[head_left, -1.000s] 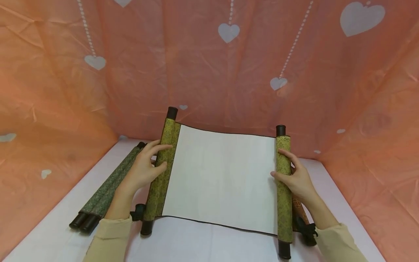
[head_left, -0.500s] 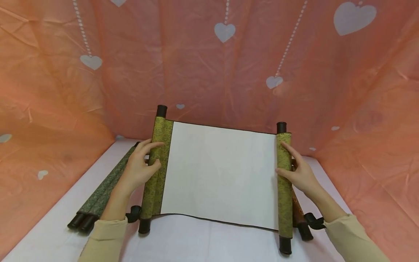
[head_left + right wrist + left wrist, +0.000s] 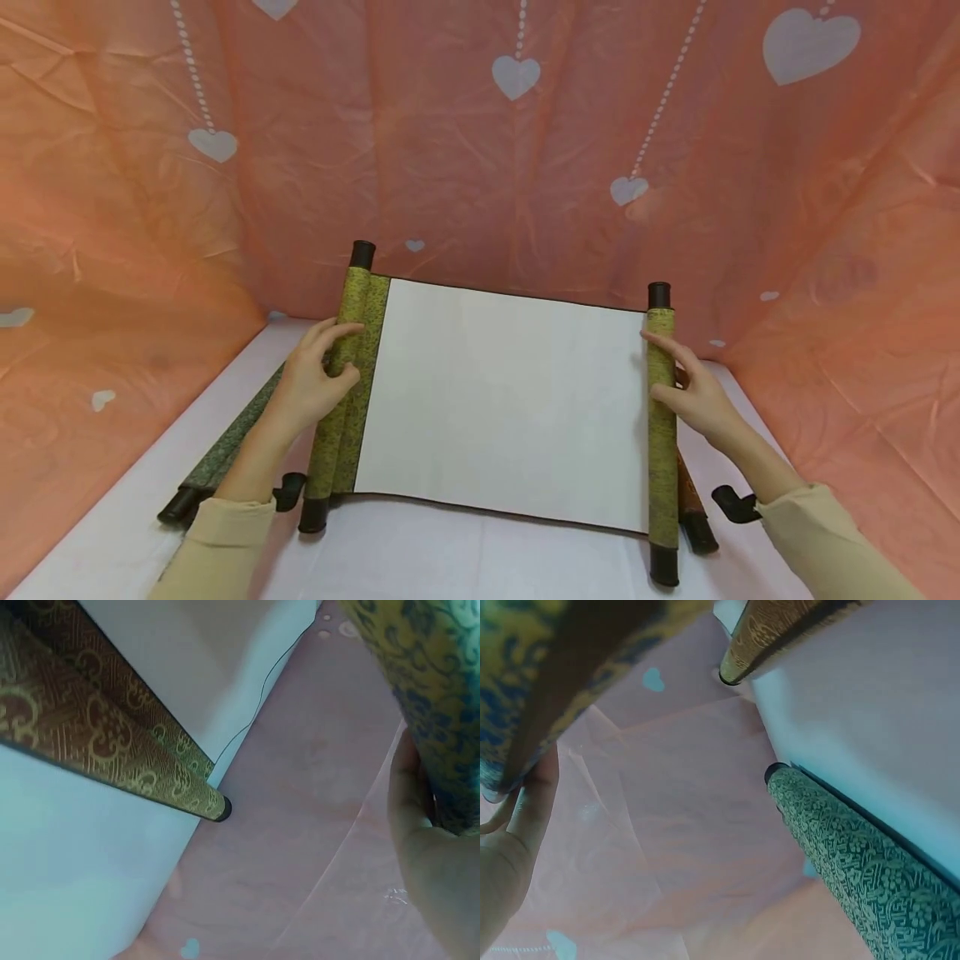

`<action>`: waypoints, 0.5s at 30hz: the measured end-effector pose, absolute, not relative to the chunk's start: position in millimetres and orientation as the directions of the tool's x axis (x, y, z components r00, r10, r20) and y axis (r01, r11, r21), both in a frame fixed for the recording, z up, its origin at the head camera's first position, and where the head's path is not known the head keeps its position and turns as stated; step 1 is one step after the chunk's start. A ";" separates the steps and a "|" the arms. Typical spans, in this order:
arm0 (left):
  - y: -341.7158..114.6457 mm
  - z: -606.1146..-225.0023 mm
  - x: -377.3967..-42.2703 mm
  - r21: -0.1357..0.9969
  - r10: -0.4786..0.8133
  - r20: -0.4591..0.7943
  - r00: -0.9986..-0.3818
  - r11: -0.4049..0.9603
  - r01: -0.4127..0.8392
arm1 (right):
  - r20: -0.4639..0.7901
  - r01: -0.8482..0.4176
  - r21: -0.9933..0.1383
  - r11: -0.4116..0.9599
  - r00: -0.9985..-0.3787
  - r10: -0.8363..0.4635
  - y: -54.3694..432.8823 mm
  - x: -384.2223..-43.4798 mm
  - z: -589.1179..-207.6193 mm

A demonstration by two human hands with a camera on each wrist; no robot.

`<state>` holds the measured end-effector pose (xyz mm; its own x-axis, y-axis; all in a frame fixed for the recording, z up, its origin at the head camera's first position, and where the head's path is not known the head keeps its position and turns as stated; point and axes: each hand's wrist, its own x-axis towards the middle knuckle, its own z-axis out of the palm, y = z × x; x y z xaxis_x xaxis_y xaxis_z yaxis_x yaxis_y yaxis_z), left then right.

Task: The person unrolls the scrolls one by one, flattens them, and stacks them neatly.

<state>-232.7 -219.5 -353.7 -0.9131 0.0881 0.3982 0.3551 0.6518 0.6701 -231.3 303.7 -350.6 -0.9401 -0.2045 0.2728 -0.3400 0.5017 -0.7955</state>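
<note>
A hanging scroll (image 3: 510, 408) with a blank white sheet is stretched between two rollers, tilted up at the far side. Yellow-green patterned cloth covers both rollers, and their end knobs are black. My left hand (image 3: 309, 383) grips the left roller (image 3: 324, 454), thumb in front and fingertips over its edge. On the other side my right hand (image 3: 697, 398) holds the right roller (image 3: 663, 492) the same way. In the left wrist view the left hand (image 3: 517, 847) is partly hidden behind the roller. The right wrist view has the right hand (image 3: 435, 862) round the patterned roll.
A dark green scroll (image 3: 232, 442) lies left, partly behind the left forearm. Behind the right roller lies a brown scroll (image 3: 688, 492) with gold patterns. White cloth (image 3: 420, 558) covers the table, and an orange-pink curtain (image 3: 450, 167) with hearts encloses the back and sides.
The two rollers have moved farther apart, the left one leftward and the right one slightly rightward. More white sheet lies between them. Both hands have kept hold.
</note>
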 end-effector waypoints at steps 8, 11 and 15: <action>-228.2 -353.4 -233.7 0.646 0.117 0.388 -0.914 0.673 0.361 | 0.214 -0.291 -0.777 0.558 -0.956 -0.200 306.3 -237.0 -346.7; -231.5 -353.4 -234.5 0.646 0.124 0.388 -0.913 0.670 0.366 | 0.223 -0.299 -0.768 0.567 -0.954 -0.201 303.2 -238.2 -346.7; -235.4 -353.6 -235.8 0.644 0.127 0.399 -0.908 0.666 0.377 | 0.266 -0.339 -0.715 0.611 -0.941 -0.211 296.3 -240.6 -348.2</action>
